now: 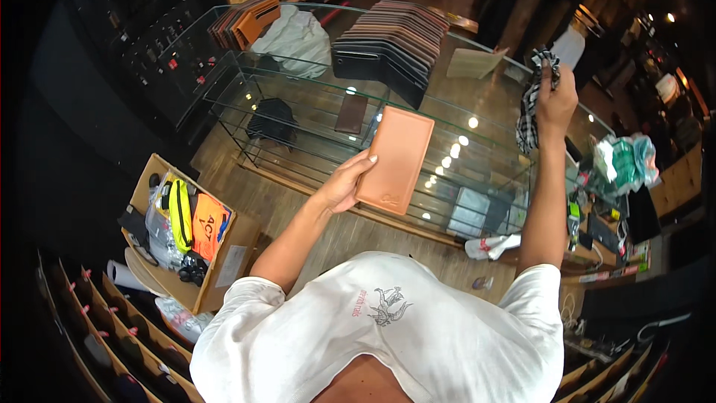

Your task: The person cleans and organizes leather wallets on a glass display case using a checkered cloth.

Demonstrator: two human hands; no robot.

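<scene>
The left hand (pixel 347 185) is partly curled, its thumb flat on the face and its fingers behind a tan, smooth, leather-like rectangular wallet (pixel 397 160), gripped by its left edge. The wallet has softly rounded corners, a line running along its border and a small pressed mark near the lower end. It is held tilted above the near side of a clear glass display bench (pixel 464 108), whose panes mirror round lights.

At about 2 o'clock from the wallet, the right hand (pixel 558 101) is closed around a black-and-white checked, crumpled fabric cloth (pixel 528 116), which hangs below it in loose folds.

On the bench, at 12 o'clock, a long row of brown, grey and black folded wallets (pixel 391 41) overlaps in ridges. At 11 o'clock sits a pale, wrinkled, bag-like bundle (pixel 294 41), with a smaller group of orange-brown folded wallets (pixel 257 21) just beyond. At 1 o'clock lies a beige, flat, thin sheet (pixel 475 63).

At 8 o'clock, an open brown cardboard box (pixel 233 260) holds a bright yellow elongated pouch (pixel 179 216).
</scene>
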